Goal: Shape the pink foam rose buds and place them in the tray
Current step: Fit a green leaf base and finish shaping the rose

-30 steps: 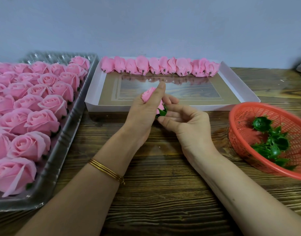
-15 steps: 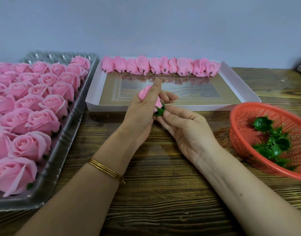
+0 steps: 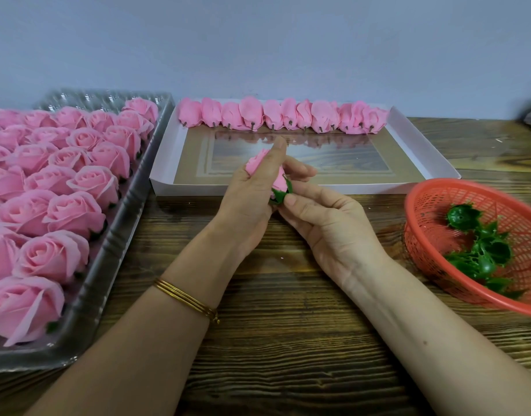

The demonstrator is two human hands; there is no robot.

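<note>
Bud in work: one pink foam rose bud (image 3: 257,163) was held over the near wall of the white tray (image 3: 424,145). It was wrapped by the curled fingers of the left hand (image 3: 249,202), index finger laid straight along it. The green calyx (image 3: 280,195) at its base was pinched by thumb and fingers of the right hand (image 3: 333,232).

Progress, as judged:
- Done: clear plastic tray (image 3: 87,295), left of the white tray, was loaded with rows of opened roses (image 3: 72,211), green bases fitted.
- Left: a row of bare buds (image 3: 273,115) was lined along the white tray's far wall, stubs showing. A few spare calyxes (image 3: 483,253) were left in the red basket (image 3: 420,205), right of the white tray.
- Held bud not yet placed. The clear tray was taken as its destination.

Not resolved:
- Clear tray was cut off at the left edge, so no full count.
- Free slots were seen only at its far end.
- Most of the held bud was covered by the left hand, so the petal shape could not be read.
- Basket was cut off on the right.
</note>
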